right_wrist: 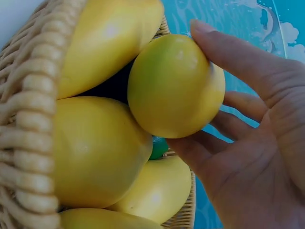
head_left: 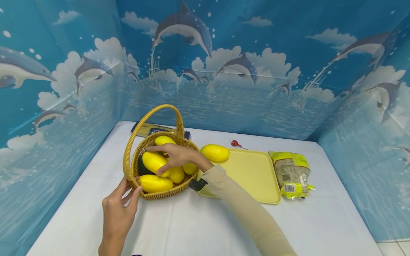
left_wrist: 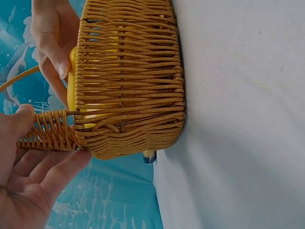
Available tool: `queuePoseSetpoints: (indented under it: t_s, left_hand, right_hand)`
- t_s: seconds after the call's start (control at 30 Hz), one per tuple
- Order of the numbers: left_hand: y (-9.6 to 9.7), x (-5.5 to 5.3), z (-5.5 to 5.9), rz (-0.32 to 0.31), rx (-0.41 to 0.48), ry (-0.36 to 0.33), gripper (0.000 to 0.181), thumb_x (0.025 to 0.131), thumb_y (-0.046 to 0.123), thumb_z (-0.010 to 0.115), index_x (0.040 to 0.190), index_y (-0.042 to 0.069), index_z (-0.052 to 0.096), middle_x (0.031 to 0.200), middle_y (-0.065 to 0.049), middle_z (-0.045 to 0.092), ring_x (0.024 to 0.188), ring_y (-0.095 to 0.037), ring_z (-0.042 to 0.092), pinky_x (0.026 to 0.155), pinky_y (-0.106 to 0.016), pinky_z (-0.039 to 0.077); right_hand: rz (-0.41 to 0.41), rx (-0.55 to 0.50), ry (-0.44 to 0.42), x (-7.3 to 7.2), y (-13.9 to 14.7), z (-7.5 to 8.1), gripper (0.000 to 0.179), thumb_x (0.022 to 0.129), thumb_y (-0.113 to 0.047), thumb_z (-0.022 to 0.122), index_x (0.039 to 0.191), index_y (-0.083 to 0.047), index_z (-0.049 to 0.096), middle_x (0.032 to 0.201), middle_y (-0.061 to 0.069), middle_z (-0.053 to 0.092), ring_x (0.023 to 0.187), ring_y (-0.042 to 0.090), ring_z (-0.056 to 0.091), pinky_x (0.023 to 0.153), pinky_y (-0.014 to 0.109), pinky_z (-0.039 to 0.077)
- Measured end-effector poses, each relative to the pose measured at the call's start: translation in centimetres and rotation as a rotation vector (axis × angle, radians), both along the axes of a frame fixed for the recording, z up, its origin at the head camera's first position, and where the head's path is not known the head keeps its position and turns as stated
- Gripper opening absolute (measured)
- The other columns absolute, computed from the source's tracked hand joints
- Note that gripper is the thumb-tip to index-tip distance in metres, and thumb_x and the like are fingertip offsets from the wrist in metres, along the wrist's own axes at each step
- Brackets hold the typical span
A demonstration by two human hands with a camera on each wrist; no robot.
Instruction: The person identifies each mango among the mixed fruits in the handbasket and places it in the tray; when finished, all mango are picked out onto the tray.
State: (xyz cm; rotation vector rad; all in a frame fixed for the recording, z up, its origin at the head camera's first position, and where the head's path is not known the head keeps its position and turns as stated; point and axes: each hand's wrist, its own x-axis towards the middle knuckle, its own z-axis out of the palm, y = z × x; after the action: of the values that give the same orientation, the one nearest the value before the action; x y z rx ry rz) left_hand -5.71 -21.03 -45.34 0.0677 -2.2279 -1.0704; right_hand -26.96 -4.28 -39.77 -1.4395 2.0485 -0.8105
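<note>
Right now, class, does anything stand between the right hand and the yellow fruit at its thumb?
Nothing visible does: the right hand grips that yellow fruit directly. The basket handle, held at its base by the left hand, arches on the fruit's other side, not between them.

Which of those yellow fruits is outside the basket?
The lone fruit at the far left corner of the yellow tray. The other yellow fruits in view are within the basket, including the held fruit in the right hand.

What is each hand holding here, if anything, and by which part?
Left hand: the handle of the basket, near the handle's base. Right hand: a yellow fruit, by its sides.
</note>
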Motion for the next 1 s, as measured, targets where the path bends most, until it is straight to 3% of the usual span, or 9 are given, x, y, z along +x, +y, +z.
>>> queuePoseSetpoints:
  t_s: [0.17, 0.43, 0.6, 1.0]
  left_hand:
    - [0.0, 0.0, 0.0, 0.002, -0.006, 0.010, 0.057, 0.088, -0.010, 0.084, 0.141, -0.011, 0.063, 0.125, -0.025, 0.076, 0.109, -0.044, 0.077, 0.080, -0.034, 0.064]
    - [0.0, 0.0, 0.0, -0.003, -0.008, 0.014, 0.055, 0.089, -0.010, 0.083, 0.140, -0.011, 0.063, 0.124, -0.024, 0.076, 0.109, -0.043, 0.077, 0.081, -0.034, 0.064]
    - [0.1, 0.1, 0.0, -0.003, -0.005, 0.007, 0.056, 0.089, -0.009, 0.083, 0.141, -0.010, 0.063, 0.124, -0.022, 0.077, 0.110, -0.042, 0.077, 0.081, -0.032, 0.064]
    - [0.1, 0.0, 0.0, 0.010, -0.013, 0.004, 0.057, 0.088, -0.007, 0.085, 0.141, -0.008, 0.064, 0.125, -0.022, 0.077, 0.110, -0.043, 0.077, 0.080, -0.033, 0.063]
  right_hand:
    - [0.013, 0.016, 0.009, -0.1, -0.2, 0.1, 0.087, 0.096, -0.016, 0.085, 0.167, -0.005, 0.037, 0.173, 0.008, 0.038, 0.158, 0.025, 0.038, 0.128, 0.040, 0.044]
    - [-0.024, 0.056, 0.025, 0.0, 0.0, 0.2, 0.090, 0.094, -0.020, 0.087, 0.167, -0.007, 0.037, 0.171, 0.010, 0.041, 0.148, 0.026, 0.051, 0.118, 0.027, 0.051]
    - [-0.044, 0.036, 0.005, -0.1, 0.5, 0.2, 0.090, 0.092, -0.021, 0.089, 0.166, -0.005, 0.039, 0.169, 0.012, 0.043, 0.145, 0.030, 0.054, 0.116, 0.027, 0.053]
    - [-0.064, -0.074, -0.088, 0.1, 3.9, 1.1, 0.085, 0.089, -0.012, 0.091, 0.161, -0.004, 0.048, 0.161, 0.013, 0.054, 0.145, 0.025, 0.056, 0.117, 0.032, 0.055]
